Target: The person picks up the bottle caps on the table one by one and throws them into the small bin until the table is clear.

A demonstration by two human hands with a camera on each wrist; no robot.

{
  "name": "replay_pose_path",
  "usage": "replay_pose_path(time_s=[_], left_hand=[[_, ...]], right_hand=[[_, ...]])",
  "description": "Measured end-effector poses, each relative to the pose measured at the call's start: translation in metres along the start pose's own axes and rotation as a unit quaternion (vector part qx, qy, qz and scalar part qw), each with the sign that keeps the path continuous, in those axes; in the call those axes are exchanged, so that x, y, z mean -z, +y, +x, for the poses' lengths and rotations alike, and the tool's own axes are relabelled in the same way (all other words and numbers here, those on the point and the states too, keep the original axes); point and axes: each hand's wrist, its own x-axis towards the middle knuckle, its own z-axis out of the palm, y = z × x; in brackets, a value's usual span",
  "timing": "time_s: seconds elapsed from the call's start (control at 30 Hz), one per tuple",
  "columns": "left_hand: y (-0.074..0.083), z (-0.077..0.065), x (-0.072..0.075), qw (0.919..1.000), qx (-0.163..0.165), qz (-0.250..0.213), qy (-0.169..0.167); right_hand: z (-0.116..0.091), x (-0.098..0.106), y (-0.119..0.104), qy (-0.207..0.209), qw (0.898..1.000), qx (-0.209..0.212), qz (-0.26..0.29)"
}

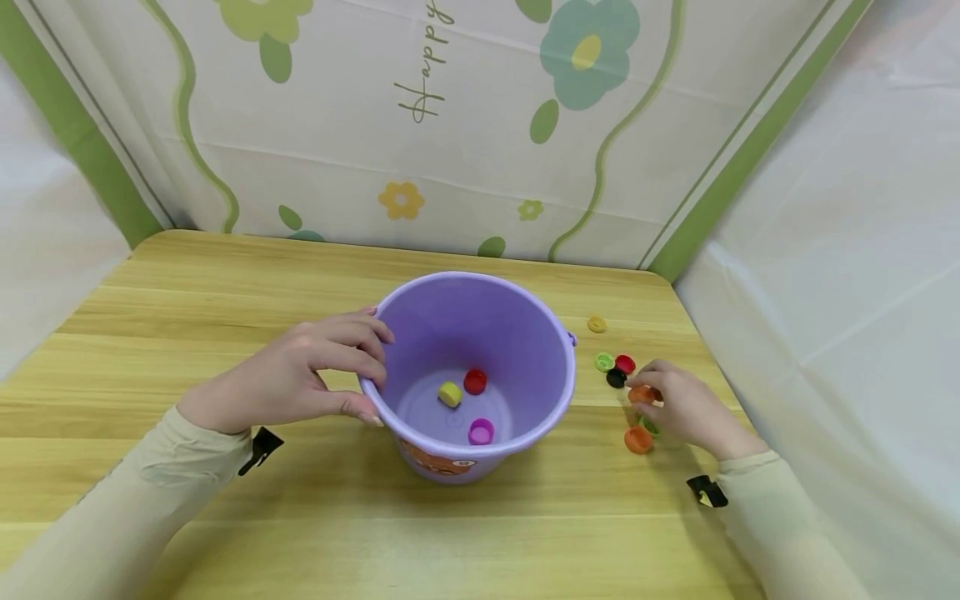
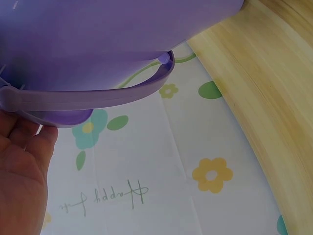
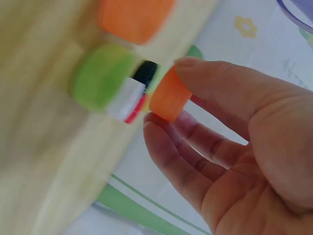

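A purple bucket (image 1: 457, 321) stands on the table; its handle (image 2: 98, 99) hangs down the side in the left wrist view. My left hand (image 1: 307, 371) grips the bucket's left rim. Inside lie a yellow bottle cap (image 1: 450, 394), a red cap (image 1: 475, 382) and a magenta cap (image 1: 481, 432). To the right of the bucket, my right hand (image 1: 690, 407) pinches an orange bottle cap (image 3: 169, 95) between thumb and fingers. Close to it are another orange cap (image 1: 638, 439) and a green cap (image 3: 100, 78), partly hidden by the hand in the head view.
Beyond the right hand sit a black cap (image 1: 616, 378), a red cap (image 1: 626, 363) and a light green cap (image 1: 603, 362). Farther back lies a dark yellow cap (image 1: 596, 324). A flower-print curtain (image 1: 322, 150) borders the wooden table (image 1: 225, 300) at the back.
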Motion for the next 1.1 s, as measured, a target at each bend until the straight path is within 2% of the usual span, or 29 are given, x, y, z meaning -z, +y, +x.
replay_pose_path(time_s=[0.3,0.5,0.6,0.83,1.1], left_hand=[[-0.002,0.000,-0.001,1.0000,-0.004,0.003,0.003],[-0.001,0.000,-0.001,1.0000,-0.009,0.001,0.003],[-0.001,0.001,0.000,0.9999,-0.011,0.000,0.004],[0.000,0.001,-0.001,0.9997,-0.021,-0.002,0.008],[-0.001,0.000,0.000,0.9999,-0.011,-0.002,0.004]], right_hand=[[0.003,0.032,-0.020,0.038,0.999,0.005,0.012],[0.009,0.051,-0.041,0.105,0.992,0.073,0.014],[0.012,0.061,-0.052,0.126,0.987,0.100,0.013],[0.023,0.078,-0.072,0.132,0.982,0.133,0.032],[0.034,0.087,-0.084,0.121,0.978,0.151,0.076]])
